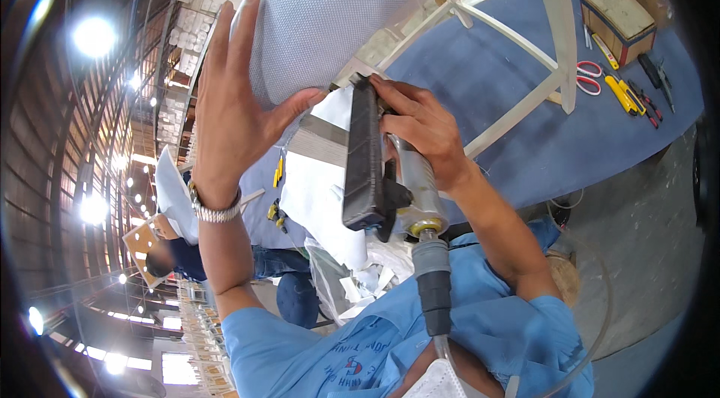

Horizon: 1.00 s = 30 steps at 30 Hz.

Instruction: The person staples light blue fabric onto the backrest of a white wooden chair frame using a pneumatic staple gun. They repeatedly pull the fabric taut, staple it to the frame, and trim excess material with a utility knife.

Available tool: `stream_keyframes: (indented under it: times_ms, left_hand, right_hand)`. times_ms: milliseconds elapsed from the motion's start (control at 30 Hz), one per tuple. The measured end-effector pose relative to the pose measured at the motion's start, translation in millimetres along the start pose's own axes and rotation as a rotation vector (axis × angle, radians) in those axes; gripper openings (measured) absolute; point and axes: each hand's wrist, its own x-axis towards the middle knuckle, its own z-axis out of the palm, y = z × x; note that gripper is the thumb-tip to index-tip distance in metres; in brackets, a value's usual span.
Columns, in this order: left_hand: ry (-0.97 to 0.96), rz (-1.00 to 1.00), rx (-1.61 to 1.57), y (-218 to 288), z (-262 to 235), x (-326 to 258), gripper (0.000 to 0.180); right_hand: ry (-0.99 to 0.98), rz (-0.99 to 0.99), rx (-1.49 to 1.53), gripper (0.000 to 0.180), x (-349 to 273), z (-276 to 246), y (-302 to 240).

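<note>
A chair with a light grey woven-fabric seat or back panel (307,15) is tilted up before me, its pale wooden legs and rails (525,102) reaching right. My left hand (234,102), a metal watch on its wrist, lies against the fabric with fingers spread and the thumb along the lower edge. In my right hand (424,124) is an air-powered staple gun (364,165) with a long black magazine. Its nose meets or nearly meets the fabric's lower edge; exact contact is hidden. A hose fitting (433,285) hangs from its handle end.
On the blue-covered table (517,165) at right sit red-handled scissors (589,77), yellow cutters (621,96), pliers (645,102) and a box (617,23). A clear hose (604,278) loops at lower right. White scraps (367,282) fill a plastic bag. Another person (176,259) is at left.
</note>
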Motion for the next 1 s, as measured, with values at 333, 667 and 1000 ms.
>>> stream_keyframes:
  times_ms: [333,667,1000]
  left_hand:
    - [0.08,-0.194,0.277,30.5,27.5,-15.2,0.128]
    - [0.115,-0.228,0.347,34.0,36.4,-15.9,0.131]
    - [0.084,-0.075,0.242,23.8,26.1,-20.4,0.123]
  right_hand:
    - [0.038,-0.025,0.054,0.025,7.8,13.2,-17.4]
    - [-0.023,-0.043,-0.023,0.024,17.7,14.3,-13.9]
    - [-0.003,-0.025,0.0,0.029,4.9,18.0,-19.1]
